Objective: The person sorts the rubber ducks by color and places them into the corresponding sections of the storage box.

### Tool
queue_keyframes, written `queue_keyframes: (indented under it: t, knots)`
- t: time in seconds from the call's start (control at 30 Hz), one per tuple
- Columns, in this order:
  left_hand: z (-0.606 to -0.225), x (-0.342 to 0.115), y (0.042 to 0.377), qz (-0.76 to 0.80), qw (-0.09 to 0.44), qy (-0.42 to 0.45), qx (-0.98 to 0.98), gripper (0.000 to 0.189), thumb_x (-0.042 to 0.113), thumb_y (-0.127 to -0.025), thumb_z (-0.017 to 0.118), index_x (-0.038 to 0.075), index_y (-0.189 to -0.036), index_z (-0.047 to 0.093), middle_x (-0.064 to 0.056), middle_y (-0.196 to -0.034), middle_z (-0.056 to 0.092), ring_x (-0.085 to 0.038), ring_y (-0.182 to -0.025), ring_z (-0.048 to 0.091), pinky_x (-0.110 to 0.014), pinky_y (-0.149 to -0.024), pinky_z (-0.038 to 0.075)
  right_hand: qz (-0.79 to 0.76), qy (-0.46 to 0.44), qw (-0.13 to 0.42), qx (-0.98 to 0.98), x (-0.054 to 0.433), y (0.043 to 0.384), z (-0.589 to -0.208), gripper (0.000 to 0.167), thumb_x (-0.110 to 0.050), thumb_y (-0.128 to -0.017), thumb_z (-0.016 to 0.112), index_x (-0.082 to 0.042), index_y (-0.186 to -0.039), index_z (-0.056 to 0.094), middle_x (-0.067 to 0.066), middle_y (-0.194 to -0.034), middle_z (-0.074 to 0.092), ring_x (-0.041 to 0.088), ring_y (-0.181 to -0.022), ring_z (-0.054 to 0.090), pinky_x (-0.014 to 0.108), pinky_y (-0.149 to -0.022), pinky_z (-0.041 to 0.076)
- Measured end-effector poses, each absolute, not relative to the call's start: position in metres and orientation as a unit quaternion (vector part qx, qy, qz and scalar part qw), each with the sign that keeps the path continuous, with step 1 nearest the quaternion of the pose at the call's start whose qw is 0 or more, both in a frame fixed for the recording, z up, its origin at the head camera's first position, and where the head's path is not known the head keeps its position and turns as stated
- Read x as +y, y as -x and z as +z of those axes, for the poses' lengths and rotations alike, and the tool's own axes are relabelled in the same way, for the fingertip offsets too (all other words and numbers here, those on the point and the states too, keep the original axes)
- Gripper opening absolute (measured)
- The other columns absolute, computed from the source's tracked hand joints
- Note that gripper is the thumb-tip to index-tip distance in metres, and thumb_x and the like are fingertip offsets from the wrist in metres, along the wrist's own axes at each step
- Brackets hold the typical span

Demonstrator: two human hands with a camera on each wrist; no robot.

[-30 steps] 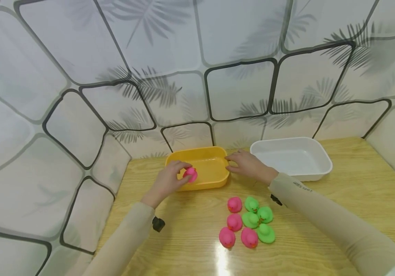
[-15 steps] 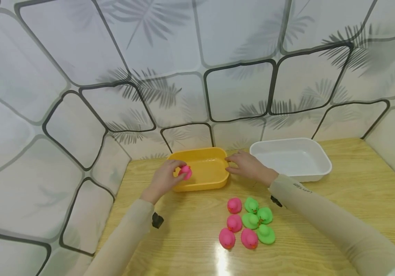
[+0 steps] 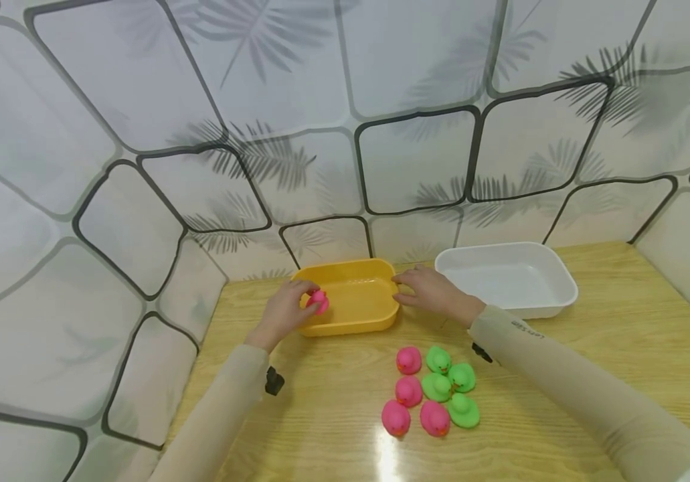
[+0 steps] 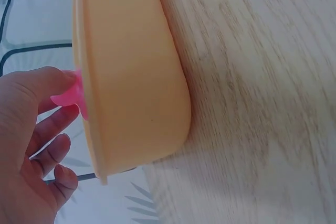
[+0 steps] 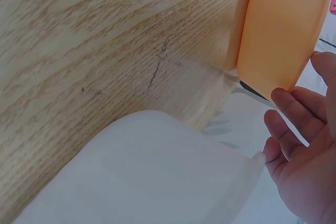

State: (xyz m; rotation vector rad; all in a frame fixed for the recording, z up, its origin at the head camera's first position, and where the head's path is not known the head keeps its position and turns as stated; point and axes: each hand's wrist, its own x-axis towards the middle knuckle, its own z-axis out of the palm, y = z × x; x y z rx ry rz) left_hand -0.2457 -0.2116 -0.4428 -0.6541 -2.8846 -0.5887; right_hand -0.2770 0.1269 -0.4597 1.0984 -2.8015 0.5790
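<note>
My left hand (image 3: 284, 312) pinches a pink rubber duck (image 3: 318, 303) between thumb and fingers, over the left end of a yellow tray (image 3: 363, 328). From the left wrist, the duck (image 4: 73, 95) shows right at the rim of the tray (image 4: 131, 77), its lower part hidden behind the wall. At the tray's opposite end my right hand (image 3: 432, 291) grips the rim. The right wrist view has that thumb and fingertips (image 5: 281, 95) on the end of the tray (image 5: 283, 30), the little finger close to the white tray's rim.
A white tray (image 3: 507, 271) stands to the right of the yellow one, near the back wall (image 3: 320, 167). On the wooden table (image 3: 314, 415) in front, several pink ducks (image 3: 408, 390) and several green ducks (image 3: 464, 410) sit clustered.
My left hand has shifted slightly left with the pink duck, from further inside the yellow tray toward its left end. The right hand stays at the tray's right rim.
</note>
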Motion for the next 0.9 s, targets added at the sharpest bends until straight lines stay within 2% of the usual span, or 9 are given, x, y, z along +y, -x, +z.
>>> queue_keyframes:
  t: [0.27,0.43,0.53,0.67,0.7,0.77,0.9]
  knots:
    - [-0.448,-0.215,0.252,-0.184,0.066,0.207,-0.959,0.028,0.017,-0.092,0.08,0.003,-0.116,0.074,-0.013,-0.111,0.074,-0.033,-0.101,0.062,-0.049,-0.09,0.055,0.19,-0.361,0.043,-0.912,0.127,0.277,-0.462,0.04,-0.024,-0.099,0.072,0.005,-0.127,0.07,0.019,-0.122,0.073,0.037,-0.112,0.067,0.051,-0.102,0.05]
    - [-0.448,-0.216,0.257,-0.177,0.063,0.205,-0.961,0.029,0.017,-0.093,0.079,0.002,-0.117,0.073,-0.014,-0.113,0.074,-0.034,-0.104,0.063,-0.051,-0.091,0.055,0.186,-0.363,0.039,-0.912,0.126,0.278,-0.462,0.041,-0.026,-0.099,0.071,0.005,-0.127,0.069,0.019,-0.123,0.073,0.036,-0.113,0.067,0.052,-0.104,0.048]
    - [-0.448,-0.217,0.262,-0.172,0.062,0.208,-0.961,0.028,0.016,-0.093,0.078,0.002,-0.116,0.073,-0.015,-0.111,0.074,-0.035,-0.105,0.065,-0.055,-0.106,0.049,0.187,-0.36,0.034,-0.913,0.126,0.277,-0.461,0.042,-0.027,-0.1,0.071,0.004,-0.128,0.069,0.019,-0.124,0.072,0.036,-0.115,0.067,0.052,-0.104,0.048]
    - [-0.445,-0.216,0.268,-0.175,0.054,0.206,-0.961,0.028,0.015,-0.094,0.077,0.001,-0.117,0.072,-0.016,-0.113,0.073,-0.036,-0.11,0.067,-0.057,-0.121,0.031,0.19,-0.355,0.029,-0.915,0.127,0.277,-0.461,0.042,-0.026,-0.1,0.071,0.004,-0.129,0.069,0.019,-0.125,0.072,0.037,-0.115,0.066,0.051,-0.104,0.049]
    - [-0.444,-0.216,0.269,-0.176,0.049,0.201,-0.962,0.029,0.015,-0.094,0.077,0.001,-0.118,0.072,-0.016,-0.114,0.073,-0.036,-0.111,0.067,-0.056,-0.121,0.032,0.19,-0.355,0.03,-0.915,0.127,0.277,-0.461,0.042,-0.026,-0.1,0.071,0.004,-0.129,0.069,0.019,-0.124,0.072,0.037,-0.115,0.066,0.052,-0.104,0.049]
    - [-0.442,-0.215,0.27,-0.174,0.038,0.19,-0.966,0.029,0.016,-0.095,0.077,0.002,-0.12,0.072,-0.016,-0.117,0.073,-0.035,-0.112,0.066,-0.055,-0.116,0.04,0.188,-0.356,0.031,-0.915,0.127,0.277,-0.461,0.042,-0.026,-0.1,0.071,0.004,-0.129,0.069,0.019,-0.124,0.072,0.037,-0.114,0.066,0.052,-0.103,0.049]
    - [-0.439,-0.214,0.27,-0.168,0.028,0.178,-0.969,0.028,0.018,-0.096,0.076,0.004,-0.12,0.073,-0.015,-0.118,0.072,-0.034,-0.108,0.062,-0.052,-0.097,0.053,0.192,-0.357,0.03,-0.914,0.127,0.277,-0.461,0.043,-0.027,-0.1,0.07,0.004,-0.129,0.068,0.019,-0.124,0.072,0.037,-0.115,0.066,0.052,-0.104,0.049]
